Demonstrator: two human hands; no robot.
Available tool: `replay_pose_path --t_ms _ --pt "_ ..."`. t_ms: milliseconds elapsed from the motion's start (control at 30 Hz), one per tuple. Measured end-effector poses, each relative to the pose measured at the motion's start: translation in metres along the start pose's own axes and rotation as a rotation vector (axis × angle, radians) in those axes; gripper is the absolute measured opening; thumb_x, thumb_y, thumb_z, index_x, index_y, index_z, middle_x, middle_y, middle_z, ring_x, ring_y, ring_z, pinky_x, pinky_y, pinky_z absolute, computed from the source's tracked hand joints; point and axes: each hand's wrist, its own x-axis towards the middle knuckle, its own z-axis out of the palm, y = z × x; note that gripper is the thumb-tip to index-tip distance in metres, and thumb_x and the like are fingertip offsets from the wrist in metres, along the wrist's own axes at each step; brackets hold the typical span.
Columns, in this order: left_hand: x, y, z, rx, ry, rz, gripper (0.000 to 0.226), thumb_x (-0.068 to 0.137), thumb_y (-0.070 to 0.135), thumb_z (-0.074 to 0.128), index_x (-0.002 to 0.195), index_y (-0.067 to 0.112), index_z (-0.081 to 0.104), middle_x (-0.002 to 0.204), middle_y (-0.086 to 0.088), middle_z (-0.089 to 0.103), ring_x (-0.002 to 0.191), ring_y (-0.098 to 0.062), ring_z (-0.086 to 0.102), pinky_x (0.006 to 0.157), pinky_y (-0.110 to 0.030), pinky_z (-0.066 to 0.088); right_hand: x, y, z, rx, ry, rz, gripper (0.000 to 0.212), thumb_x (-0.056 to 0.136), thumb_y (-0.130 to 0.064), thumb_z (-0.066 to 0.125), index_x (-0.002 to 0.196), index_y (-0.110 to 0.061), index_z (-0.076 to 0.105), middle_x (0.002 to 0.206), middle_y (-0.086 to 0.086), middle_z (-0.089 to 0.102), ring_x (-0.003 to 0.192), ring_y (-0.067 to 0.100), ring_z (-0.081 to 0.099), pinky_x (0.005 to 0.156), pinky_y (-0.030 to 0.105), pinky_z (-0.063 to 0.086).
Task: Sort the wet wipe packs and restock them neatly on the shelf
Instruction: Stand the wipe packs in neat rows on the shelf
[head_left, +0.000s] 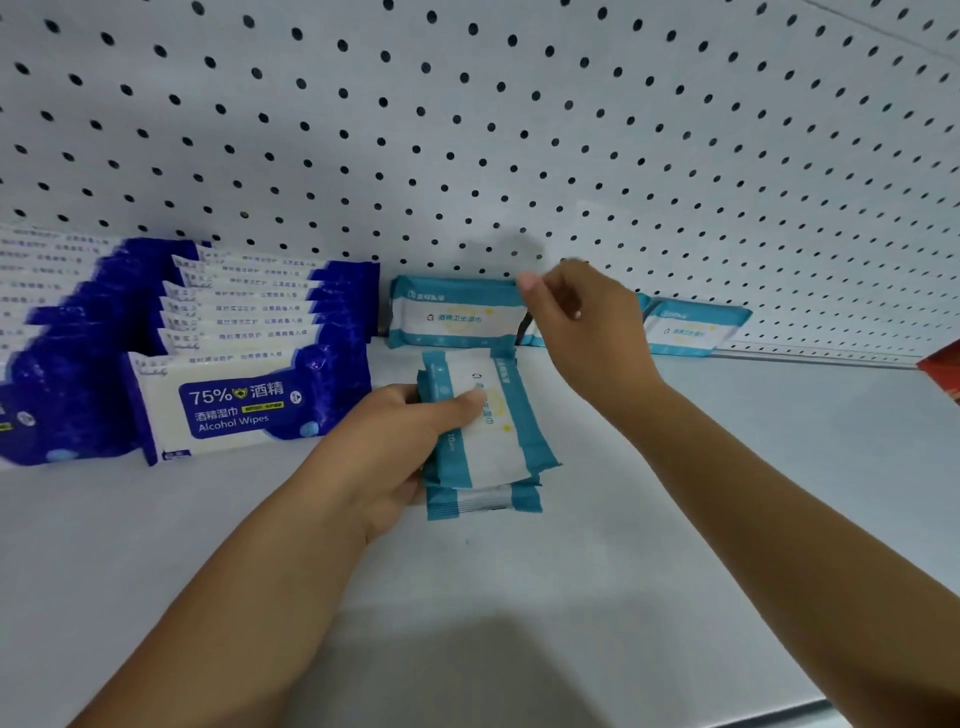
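Alcohol packs (234, 405) sit in rows at the shelf's (675, 493) left. One pack (457, 317) stands against the pegboard (467, 130), a second pack (691, 327) further right, and a stack (483, 441) just in front.

On the white shelf (727, 493), the left hand (395, 447) grips a small stack of teal packs (488, 447) near the middle, thumb across the top pack. At 12 o'clock from the stack a standing teal pack (457, 314) leans on the pegboard (519, 130). The right hand (582, 322), at 1 o'clock, curls its fingers at that pack's upper right corner; whether it pinches anything is unclear. Another teal pack (691, 327) stands at 2 o'clock. Rows of blue alcohol wipe packs (234, 405) fill 9 o'clock, and a red object (943, 369) shows at 3 o'clock.
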Motion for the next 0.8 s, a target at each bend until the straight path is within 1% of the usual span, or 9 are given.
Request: replay_pose_path --t_ms 100,200,267,367,500,567,633,733,800 --pt "0.0 -0.001 0.003 -0.032 -0.011 0.022 0.042 0.086 0.025 0.077 0.125 0.017 0.065 0.103 -0.002 0.08 0.092 -0.022 0.078 0.077 -0.044 0.064 -0.033 0.0 -0.016 0.065 -0.26 0.235 0.061 0.091 -0.068 0.046 0.086 -0.01 0.065 0.073 0.0 0.069 0.061 0.01 0.06 0.066 0.029 0.054" --pt "-0.001 0.0 0.009 -0.039 -0.017 0.056 0.061 0.072 0.034 0.079 0.129 0.021 0.062 0.103 -0.002 0.08 0.088 -0.022 0.079 0.069 -0.042 0.065 -0.054 0.001 -0.026 0.225 -0.403 0.388 0.056 0.082 -0.069 0.058 0.086 -0.014 0.069 0.066 -0.009 0.069 0.055 0.003 0.06 0.061 0.023 0.052" --pt "0.0 0.0 0.013 -0.031 -0.019 0.032 0.068 0.065 0.043 0.076 0.129 0.026 0.062 0.105 -0.002 0.08 0.09 -0.025 0.079 0.069 -0.045 0.065 -0.061 0.008 -0.029 0.323 -0.417 0.414 0.047 0.084 -0.062 0.063 0.089 -0.016 0.072 0.076 -0.008 0.074 0.066 0.01 0.068 0.064 0.024 0.058" --pt "0.001 -0.003 0.018 -0.067 -0.071 -0.037 0.054 0.08 0.049 0.069 0.128 0.024 0.062 0.118 -0.007 0.076 0.104 -0.03 0.075 0.079 -0.051 0.064 -0.067 0.019 -0.033 0.351 -0.402 0.411 0.035 0.089 -0.051 0.065 0.091 -0.018 0.075 0.084 -0.009 0.077 0.079 0.015 0.074 0.065 0.023 0.061" --pt "0.007 -0.012 0.016 -0.031 -0.064 0.044 0.025 0.102 0.024 0.058 0.126 0.018 0.064 0.115 -0.007 0.077 0.102 -0.028 0.076 0.075 -0.048 0.065 -0.069 0.03 -0.043 0.341 -0.367 0.422 0.031 0.091 -0.048 0.065 0.09 -0.018 0.073 0.083 -0.012 0.077 0.075 0.006 0.074 0.061 0.019 0.058" --pt "0.008 -0.014 0.015 -0.017 -0.05 0.084 0.026 0.102 0.016 0.058 0.127 0.018 0.065 0.112 -0.005 0.078 0.1 -0.026 0.077 0.073 -0.045 0.065 -0.068 0.034 -0.047 0.349 -0.348 0.437 0.032 0.093 -0.046 0.063 0.09 -0.016 0.073 0.081 -0.014 0.076 0.074 0.004 0.073 0.059 0.018 0.057" --pt "0.008 -0.014 0.016 -0.006 -0.048 0.103 0.027 0.101 0.019 0.06 0.128 0.019 0.066 0.112 -0.004 0.079 0.1 -0.025 0.077 0.074 -0.044 0.064 -0.067 0.036 -0.049 0.347 -0.346 0.441 0.033 0.095 -0.046 0.061 0.09 -0.015 0.071 0.082 -0.014 0.076 0.076 0.005 0.073 0.06 0.018 0.057" --pt "0.007 -0.014 0.017 -0.007 -0.058 0.126 0.03 0.096 0.027 0.065 0.125 0.019 0.067 0.111 -0.004 0.079 0.099 -0.025 0.077 0.074 -0.044 0.065 -0.066 0.037 -0.046 0.336 -0.352 0.417 0.034 0.097 -0.046 0.057 0.088 -0.015 0.067 0.089 -0.008 0.077 0.081 0.013 0.074 0.067 0.023 0.059" --pt "0.007 -0.015 0.017 0.004 -0.051 0.157 0.034 0.093 0.024 0.068 0.126 0.019 0.067 0.112 -0.002 0.078 0.1 -0.024 0.077 0.074 -0.043 0.065 -0.065 0.038 -0.045 0.375 -0.354 0.421 0.033 0.098 -0.045 0.055 0.087 -0.015 0.063 0.093 -0.003 0.077 0.084 0.016 0.074 0.071 0.029 0.061"
